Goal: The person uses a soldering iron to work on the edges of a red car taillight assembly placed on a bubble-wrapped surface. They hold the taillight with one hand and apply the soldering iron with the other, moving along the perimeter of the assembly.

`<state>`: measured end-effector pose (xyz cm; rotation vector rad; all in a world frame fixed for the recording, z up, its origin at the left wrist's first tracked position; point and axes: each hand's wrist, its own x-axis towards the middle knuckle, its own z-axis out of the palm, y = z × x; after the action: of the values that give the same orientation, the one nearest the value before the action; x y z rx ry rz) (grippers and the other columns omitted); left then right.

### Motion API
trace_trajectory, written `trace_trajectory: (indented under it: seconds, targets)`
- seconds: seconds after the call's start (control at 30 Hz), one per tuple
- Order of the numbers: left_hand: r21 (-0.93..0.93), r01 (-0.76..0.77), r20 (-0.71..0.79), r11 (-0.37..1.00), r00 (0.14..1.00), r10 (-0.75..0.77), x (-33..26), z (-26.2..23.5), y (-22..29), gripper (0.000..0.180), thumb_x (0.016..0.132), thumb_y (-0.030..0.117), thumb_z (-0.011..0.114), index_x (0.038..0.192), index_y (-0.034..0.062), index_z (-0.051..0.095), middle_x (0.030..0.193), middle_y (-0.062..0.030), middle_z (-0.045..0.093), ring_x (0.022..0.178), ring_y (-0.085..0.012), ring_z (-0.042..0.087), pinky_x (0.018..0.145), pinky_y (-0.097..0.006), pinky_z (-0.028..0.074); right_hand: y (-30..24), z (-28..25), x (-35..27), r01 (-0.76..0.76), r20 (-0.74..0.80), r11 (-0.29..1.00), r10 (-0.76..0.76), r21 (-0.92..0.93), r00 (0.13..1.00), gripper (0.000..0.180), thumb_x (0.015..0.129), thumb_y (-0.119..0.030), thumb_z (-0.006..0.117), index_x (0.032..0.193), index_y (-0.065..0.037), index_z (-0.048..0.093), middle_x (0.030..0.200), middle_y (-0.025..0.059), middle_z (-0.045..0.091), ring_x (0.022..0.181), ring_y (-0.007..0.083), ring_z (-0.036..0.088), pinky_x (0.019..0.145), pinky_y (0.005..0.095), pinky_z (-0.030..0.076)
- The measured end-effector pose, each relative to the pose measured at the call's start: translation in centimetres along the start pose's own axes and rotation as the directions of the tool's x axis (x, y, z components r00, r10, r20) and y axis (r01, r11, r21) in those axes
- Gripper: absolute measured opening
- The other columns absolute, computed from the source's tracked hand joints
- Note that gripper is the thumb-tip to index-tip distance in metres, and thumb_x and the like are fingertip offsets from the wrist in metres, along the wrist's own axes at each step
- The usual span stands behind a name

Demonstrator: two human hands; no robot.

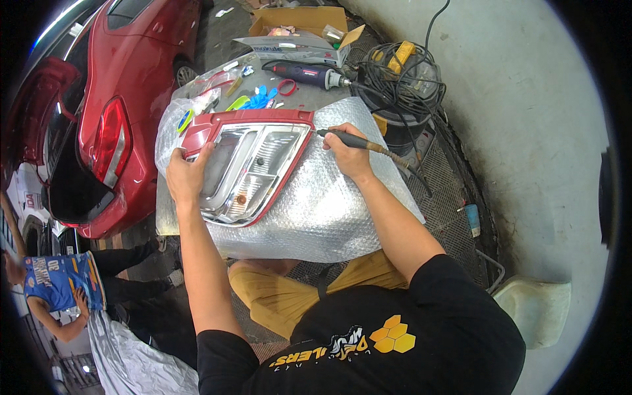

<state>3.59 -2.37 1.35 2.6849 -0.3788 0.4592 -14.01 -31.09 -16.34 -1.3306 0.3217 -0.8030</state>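
A car headlight point(260, 161) with a clear lens, chrome inside and red edging lies on a silver bubble-wrap sheet point(329, 204) over the worktable. My left hand point(187, 172) grips its left side, with the thumb on the front and the other fingers partly hidden. In my right hand point(350, 153) is the dark handpiece of a rotary tool point(353, 140), held like a pen. Its thin tip points left at the headlight's upper right corner; whether it touches, I cannot tell. A flexible shaft point(398, 160) trails from the handpiece toward the right.
Beyond the headlight lie a blue glove point(261, 98), a green tape roll point(186, 121) and a corded power tool point(306, 74). An open cardboard box point(296, 47) stands behind. Coiled black cable point(400, 79) tops a round container at right. A red car point(135, 72) and another person point(66, 283) are at left.
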Motion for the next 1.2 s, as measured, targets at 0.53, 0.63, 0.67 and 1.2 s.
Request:
trace_trajectory:
  seconds: [0.53,0.63,0.67,1.2]
  targets:
    - [0.023,-0.002,0.015,1.0,1.0,0.002,0.03,-0.13,0.03,0.085,0.077,0.068,0.086,0.112,-0.0084,0.074,0.102,-0.0303,0.078,0.1,-0.0458,0.076,0.091,-0.05,0.056,0.52,0.41,0.66,0.073,-0.152,0.996,-0.065,0.047,0.986,0.019,0.099,-0.016,0.072,0.103,0.002,0.069,0.087,0.0111,0.077,0.078,0.0161,0.075,0.073,0.0326,0.059]
    - [0.024,-0.004,0.014,1.0,1.0,0.004,-0.05,-0.31,-0.05,0.085,0.077,0.068,0.086,0.112,-0.0083,0.074,0.102,-0.0302,0.078,0.101,-0.0457,0.075,0.091,-0.05,0.056,0.27,-0.12,0.23,0.012,-0.025,1.0,-0.011,0.017,1.0,0.021,0.101,-0.014,0.071,0.11,0.004,0.067,0.092,0.0126,0.077,0.083,0.0181,0.077,0.078,0.033,0.061]
    - [0.023,0.0,0.014,1.0,1.0,0.0,-0.03,-0.3,-0.09,0.085,0.077,0.069,0.086,0.112,-0.0082,0.074,0.102,-0.0301,0.078,0.101,-0.0457,0.075,0.091,-0.05,0.056,0.16,0.01,0.15,-0.008,-0.044,0.999,0.01,0.048,0.999,0.02,0.101,-0.014,0.071,0.108,0.004,0.067,0.091,0.0122,0.077,0.082,0.0179,0.076,0.077,0.0331,0.061]
    - [0.001,0.026,0.042,1.0,0.999,-0.026,0.05,-0.39,0.13,0.086,0.077,0.068,0.086,0.116,-0.0084,0.074,0.103,-0.0308,0.077,0.102,-0.0457,0.075,0.091,-0.05,0.056,0.01,0.14,0.13,0.021,-0.022,1.0,-0.02,0.014,1.0,0.018,0.096,-0.015,0.073,0.099,0.003,0.069,0.082,0.0105,0.077,0.075,0.0154,0.074,0.069,0.0325,0.058]
